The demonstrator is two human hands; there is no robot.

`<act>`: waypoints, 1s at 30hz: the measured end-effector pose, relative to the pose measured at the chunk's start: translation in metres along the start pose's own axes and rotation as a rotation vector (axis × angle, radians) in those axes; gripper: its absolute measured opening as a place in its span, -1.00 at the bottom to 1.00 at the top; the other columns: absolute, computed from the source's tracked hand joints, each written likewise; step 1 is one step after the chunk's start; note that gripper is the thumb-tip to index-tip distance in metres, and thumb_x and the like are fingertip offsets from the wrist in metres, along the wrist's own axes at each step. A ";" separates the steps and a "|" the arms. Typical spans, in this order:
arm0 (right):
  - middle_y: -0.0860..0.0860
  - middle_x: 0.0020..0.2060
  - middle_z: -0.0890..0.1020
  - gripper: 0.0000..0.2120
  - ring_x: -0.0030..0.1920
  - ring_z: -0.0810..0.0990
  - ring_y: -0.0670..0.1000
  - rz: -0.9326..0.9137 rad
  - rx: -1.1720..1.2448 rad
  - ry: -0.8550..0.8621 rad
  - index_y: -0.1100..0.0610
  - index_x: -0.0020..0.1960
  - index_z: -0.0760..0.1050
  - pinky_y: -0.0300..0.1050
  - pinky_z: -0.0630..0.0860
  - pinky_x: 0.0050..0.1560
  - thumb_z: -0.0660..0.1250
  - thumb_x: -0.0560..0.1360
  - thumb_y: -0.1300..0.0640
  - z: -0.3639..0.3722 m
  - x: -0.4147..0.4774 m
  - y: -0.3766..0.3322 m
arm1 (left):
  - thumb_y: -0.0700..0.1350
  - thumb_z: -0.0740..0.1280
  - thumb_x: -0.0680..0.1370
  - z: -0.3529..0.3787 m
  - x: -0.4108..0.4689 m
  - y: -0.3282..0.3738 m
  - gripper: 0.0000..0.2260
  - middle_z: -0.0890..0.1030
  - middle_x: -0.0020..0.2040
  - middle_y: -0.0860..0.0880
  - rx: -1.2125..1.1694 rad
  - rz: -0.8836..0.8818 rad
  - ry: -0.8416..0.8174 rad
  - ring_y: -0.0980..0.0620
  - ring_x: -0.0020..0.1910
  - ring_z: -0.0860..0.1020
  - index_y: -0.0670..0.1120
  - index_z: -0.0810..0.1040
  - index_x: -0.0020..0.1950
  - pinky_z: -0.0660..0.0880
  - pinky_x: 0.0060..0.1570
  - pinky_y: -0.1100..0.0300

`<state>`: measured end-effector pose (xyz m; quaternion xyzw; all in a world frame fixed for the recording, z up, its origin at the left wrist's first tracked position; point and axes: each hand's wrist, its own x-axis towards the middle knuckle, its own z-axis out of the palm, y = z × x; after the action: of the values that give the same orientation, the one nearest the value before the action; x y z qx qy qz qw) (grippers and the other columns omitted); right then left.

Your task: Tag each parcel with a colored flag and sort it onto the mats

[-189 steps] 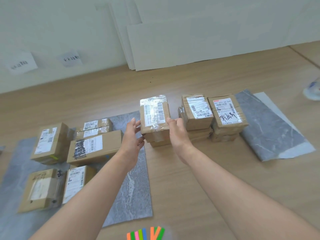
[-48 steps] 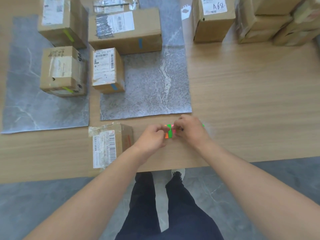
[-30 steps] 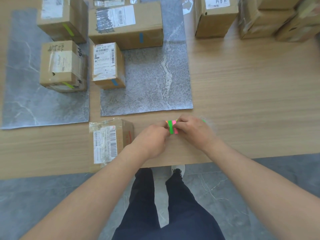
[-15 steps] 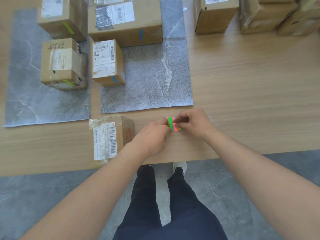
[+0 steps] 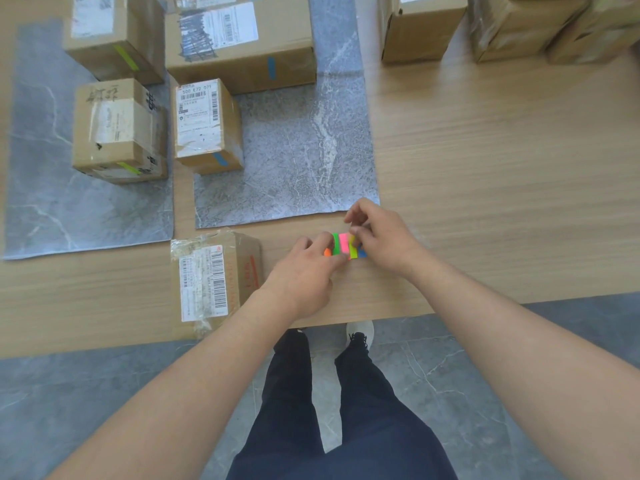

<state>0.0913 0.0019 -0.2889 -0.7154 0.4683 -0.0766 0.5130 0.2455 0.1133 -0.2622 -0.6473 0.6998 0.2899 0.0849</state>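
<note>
1. The flags [image 5: 344, 245], a small fan of orange, green, pink, yellow-green and blue strips, sit just above the bench [image 5: 502, 168] near its front edge, between the two hands.
2. The left hand [image 5: 304, 271] pinches the left end of the flags, its fingertips at the orange and green strips.
3. The right hand [image 5: 381, 237] has its fingers curled, with thumb and forefinger nipping the right end at the yellow-green and blue strips.
4. The near parcel [image 5: 214, 278] lies flat on the bare bench just left of the left hand. Its barcode label faces up, and I can see no flag on it.
5. The left mat [image 5: 52, 209] carries two parcels, a far one [image 5: 110, 32] and a nearer one [image 5: 117, 129]. Each has a green flag on the side facing the person.
6. The middle mat [image 5: 304, 150] carries a big box [image 5: 239, 43] and a small box [image 5: 206, 124] in front of it. Each bears a blue flag.
7. Three more parcels [image 5: 419, 26] stand in a row on the bare bench at the far right, partly cut off by the frame.
8. Below the bench edge are the person's dark trousers [image 5: 329, 410] and a grey tiled floor [image 5: 104, 393].
</note>
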 end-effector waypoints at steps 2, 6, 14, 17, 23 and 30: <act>-0.02 -0.15 0.58 -0.78 -0.22 0.70 0.02 0.045 0.151 0.145 0.08 0.01 0.47 0.05 0.66 -0.08 0.24 0.58 0.40 0.002 -0.002 -0.002 | -0.14 0.23 0.52 0.000 0.002 0.002 -0.52 0.30 0.34 -0.04 0.000 -0.004 0.008 -0.15 0.13 0.34 0.09 0.40 0.45 0.52 0.12 -0.13; -0.09 -0.20 0.57 -0.81 -0.16 0.74 -0.03 0.051 0.386 0.347 0.12 -0.03 0.45 -0.02 0.69 -0.02 0.30 0.58 0.40 0.004 -0.011 -0.012 | -0.06 0.22 0.58 -0.008 0.009 0.004 -0.61 0.38 0.29 -0.04 0.001 -0.034 -0.016 -0.15 0.11 0.39 0.10 0.50 0.40 0.44 0.21 -0.05; 0.07 -0.15 0.69 -0.79 -0.11 0.73 0.01 -0.125 0.363 0.310 0.08 -0.09 0.49 0.03 0.66 0.01 0.50 0.49 0.29 -0.003 -0.031 -0.025 | -0.13 0.45 0.56 -0.051 0.014 0.013 -0.84 0.67 0.02 -0.17 -1.504 -0.683 0.216 -0.10 -0.08 0.64 -0.22 0.67 0.04 0.64 0.09 0.05; 0.04 -0.16 0.69 -0.84 -0.12 0.72 -0.03 -0.176 0.324 0.285 0.19 -0.07 0.51 -0.04 0.67 -0.03 0.50 0.50 0.29 -0.006 -0.038 -0.030 | -0.14 0.51 0.51 -0.059 0.009 0.021 -0.79 0.65 0.01 -0.15 -1.553 -0.666 0.271 -0.10 -0.07 0.63 -0.25 0.67 0.04 0.64 0.09 0.08; 0.04 -0.16 0.69 -0.85 -0.08 0.73 0.01 -0.245 0.316 0.236 0.25 -0.07 0.52 0.05 0.68 0.00 0.50 0.49 0.32 -0.009 -0.053 -0.039 | -0.20 0.50 0.51 -0.065 -0.003 0.035 -0.92 0.64 -0.08 -0.13 -1.504 -0.671 0.400 -0.04 -0.10 0.63 -0.20 0.66 -0.11 0.65 0.03 0.13; -0.15 -0.01 0.71 -0.90 -0.07 0.71 -0.12 -0.194 0.302 0.210 0.00 0.06 0.61 0.12 0.65 -0.01 0.47 0.56 0.09 0.000 -0.068 -0.051 | -0.18 0.41 0.58 -0.065 -0.039 0.027 -0.93 0.54 -0.15 -0.08 -1.320 -0.591 0.539 -0.03 -0.17 0.62 -0.16 0.59 -0.08 0.66 -0.17 0.14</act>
<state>0.0841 0.0550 -0.2224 -0.6602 0.4310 -0.2692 0.5531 0.2422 0.1127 -0.1820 -0.7720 0.1767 0.4447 -0.4183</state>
